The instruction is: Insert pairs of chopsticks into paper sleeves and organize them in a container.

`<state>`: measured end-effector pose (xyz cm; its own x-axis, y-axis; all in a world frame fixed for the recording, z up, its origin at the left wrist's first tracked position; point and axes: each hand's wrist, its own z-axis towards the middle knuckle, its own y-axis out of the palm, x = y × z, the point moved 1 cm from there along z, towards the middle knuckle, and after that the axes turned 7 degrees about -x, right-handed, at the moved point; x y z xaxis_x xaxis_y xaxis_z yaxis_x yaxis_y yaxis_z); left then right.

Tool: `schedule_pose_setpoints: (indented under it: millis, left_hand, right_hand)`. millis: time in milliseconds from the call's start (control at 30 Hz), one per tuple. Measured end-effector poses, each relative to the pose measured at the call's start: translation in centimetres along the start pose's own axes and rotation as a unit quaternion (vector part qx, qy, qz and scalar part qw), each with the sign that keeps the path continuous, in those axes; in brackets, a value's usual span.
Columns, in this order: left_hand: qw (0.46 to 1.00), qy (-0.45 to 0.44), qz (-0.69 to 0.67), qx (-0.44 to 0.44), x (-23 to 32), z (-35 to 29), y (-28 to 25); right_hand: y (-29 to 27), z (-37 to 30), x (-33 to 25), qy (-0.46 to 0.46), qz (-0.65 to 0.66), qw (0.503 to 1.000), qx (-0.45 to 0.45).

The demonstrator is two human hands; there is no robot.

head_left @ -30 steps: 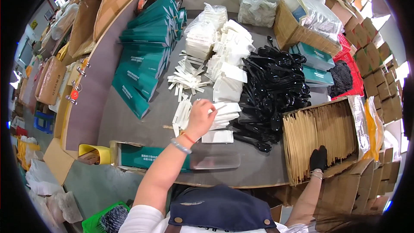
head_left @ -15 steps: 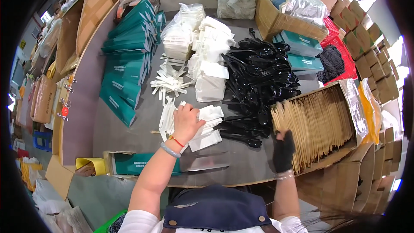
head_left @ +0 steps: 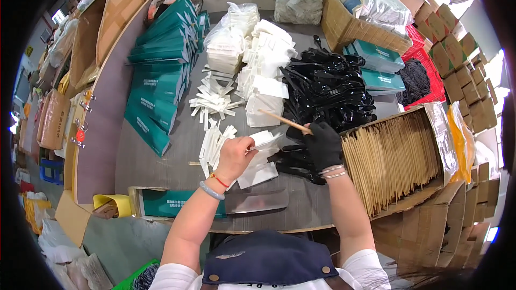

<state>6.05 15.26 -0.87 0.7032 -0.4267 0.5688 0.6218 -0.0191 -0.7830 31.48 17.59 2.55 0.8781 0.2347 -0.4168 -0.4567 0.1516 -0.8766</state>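
Note:
My bare left hand (head_left: 236,156), with a red string and a pale bangle at the wrist, is closed in a pinch over the small white packets (head_left: 263,156) at the front middle. A white packet appears to be between thumb and forefinger; the fingertips partly hide it. In a black glove, my right hand (head_left: 325,147) grips wooden chopsticks (head_left: 285,121), which point left over the white packets. Beneath and beyond that hand lies a heap of black plastic spoons (head_left: 328,86). To its right, an open carton (head_left: 395,209) is packed with rows of wooden chopsticks (head_left: 392,161).
Teal printed sleeves (head_left: 156,83) fan out along the left wall. Stacks of white napkins (head_left: 263,48) and loose white strips (head_left: 215,99) lie mid-table. Behind stand a cardboard box (head_left: 349,27), teal packs (head_left: 381,80) and a red crate (head_left: 430,75). A teal-lined tray (head_left: 180,204) sits at the front edge.
My right hand has moved left and up from the chopstick carton, with chopsticks now in its fingers. My left hand's fingers have drawn together over the white packets.

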Motion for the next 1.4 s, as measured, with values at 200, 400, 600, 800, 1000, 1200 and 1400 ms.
schedule_pose_setpoints:
  millis: [200,400,600,800,1000,1200,1400]
  left_hand:
    - [0.939,-0.166,-0.262,-0.145,2.6,-5.2,-3.0]
    - [0.999,-0.022,-0.001,-0.045,3.6,-13.2,-2.6]
    - [0.986,0.025,0.121,-0.115,4.7,-15.8,-1.9]
    - [0.978,-0.023,0.165,-0.126,2.9,-17.5,-4.2]
    - [0.986,-0.067,0.092,-0.124,1.5,-16.2,-5.7]
    - [0.989,-0.003,0.043,-0.143,3.5,-13.7,-3.6]
    - [0.989,0.009,0.031,-0.143,3.2,-13.3,-2.1]
  right_hand:
    - [-3.8,-1.1,-1.3,0.032,0.106,0.99,0.085]
    - [1.3,-6.3,-6.3,-0.107,0.147,0.942,-0.282]
    - [5.6,-9.8,-8.8,-0.078,0.084,0.939,-0.323]
    - [1.5,-12.0,-5.8,-0.114,0.04,0.952,-0.282]
    - [3.4,-13.0,-4.7,-0.184,-0.008,0.926,-0.33]
    - [5.4,-13.3,-7.6,-0.184,0.119,0.943,-0.252]
    - [5.8,-14.4,-7.3,0.017,0.217,0.939,-0.266]
